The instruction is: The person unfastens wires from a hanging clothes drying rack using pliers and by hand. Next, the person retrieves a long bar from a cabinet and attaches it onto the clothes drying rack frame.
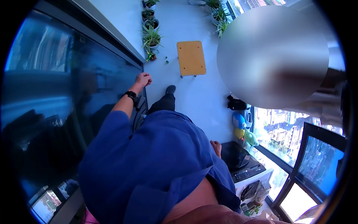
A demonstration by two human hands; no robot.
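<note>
My left hand (143, 79) is held out beside the dark glass door (108, 74), its fingers loosely curled with nothing visible in them. A black watch (131, 95) is on that wrist. My right hand (216, 148) hangs low by my side, partly hidden by my blue shirt (160, 145). Its visible fingers look curled, and no held object shows. Close to it is the black top of a washing machine (237, 156). Ahead on the pale floor stands a wooden-topped stool (191, 58), apart from both hands.
Potted plants (151, 37) line the left wall, and more plants (220, 15) stand at the far right. A black item (236, 103) and plush-looking toys (244, 128) lie along the window side. An open window sash (317, 160) juts in at right. A blurred round patch hides the upper right.
</note>
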